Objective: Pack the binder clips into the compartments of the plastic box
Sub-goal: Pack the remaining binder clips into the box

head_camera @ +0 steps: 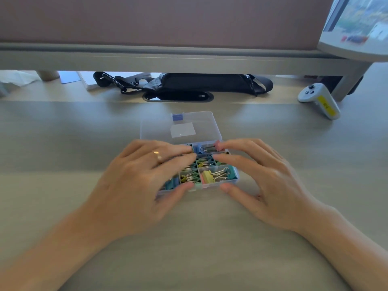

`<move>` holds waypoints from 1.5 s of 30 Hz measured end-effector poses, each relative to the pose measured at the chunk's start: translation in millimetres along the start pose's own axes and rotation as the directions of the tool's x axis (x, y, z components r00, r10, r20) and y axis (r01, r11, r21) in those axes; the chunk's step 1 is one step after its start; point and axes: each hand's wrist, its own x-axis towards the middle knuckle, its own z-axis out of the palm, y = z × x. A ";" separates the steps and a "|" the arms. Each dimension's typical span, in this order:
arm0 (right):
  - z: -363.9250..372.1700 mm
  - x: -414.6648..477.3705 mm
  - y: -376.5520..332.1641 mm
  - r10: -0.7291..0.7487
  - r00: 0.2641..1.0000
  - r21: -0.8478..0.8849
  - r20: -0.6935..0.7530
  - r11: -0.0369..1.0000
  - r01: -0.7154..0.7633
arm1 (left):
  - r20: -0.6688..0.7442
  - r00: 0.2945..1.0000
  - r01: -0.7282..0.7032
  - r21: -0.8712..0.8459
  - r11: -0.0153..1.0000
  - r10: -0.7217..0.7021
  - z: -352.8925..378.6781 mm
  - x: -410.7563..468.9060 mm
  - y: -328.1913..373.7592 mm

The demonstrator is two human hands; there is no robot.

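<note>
Clear box [231, 182], lid [180, 127] open at far side, visible compartments filled with clips [216, 175]. Spread over box, fingers straight, gripping nothing: left hand [136, 177], right hand [262, 175]. Remaining, seemingly: closing lid.

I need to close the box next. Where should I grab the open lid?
Take the lid by its far edge, beside the blue latch, coming from behind the box. It lies flat, hinged along the box's back wall, so that free edge probably swings up most easily.
</note>
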 end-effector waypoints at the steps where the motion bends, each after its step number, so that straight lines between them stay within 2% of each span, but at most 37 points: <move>1: -0.6 4.1 -5.5 0.057 0.996 -0.013 0.062 0.998 -0.057 | 0.060 0.996 0.072 -0.007 0.997 -0.071 -5.3 -6.2 -5.9; 3: 2.4 12.7 -16.7 0.169 0.963 -0.070 0.208 0.985 -0.158 | 0.214 0.958 0.197 0.006 0.980 -0.193 -11.6 -17.3 -14.0; 5: 9.1 17.4 -24.2 0.226 0.923 -0.145 0.311 0.971 -0.189 | 0.311 0.914 0.278 -0.012 0.961 -0.260 -10.7 -23.2 -17.0; 9: 14.5 18.1 -26.2 0.278 0.877 -0.237 0.392 0.952 -0.196 | 0.321 0.909 0.284 -0.016 0.959 -0.264 -7.9 -23.9 -17.9; 19: 14.9 18.5 -29.3 0.275 0.892 -0.275 0.358 0.944 -0.180 | 0.311 0.915 0.278 -0.024 0.960 -0.257 -8.7 -24.6 -19.8; 36: 17.4 18.2 -27.7 0.250 0.899 -0.194 0.359 0.963 -0.190 | 0.289 0.928 0.256 -0.033 0.966 -0.237 -12.2 -25.2 -19.8; 45: 5.7 -0.9 -28.7 0.141 0.963 -0.059 0.229 0.990 -0.131 | 0.140 0.989 0.070 -0.197 0.978 -0.043 -17.1 -41.9 -28.6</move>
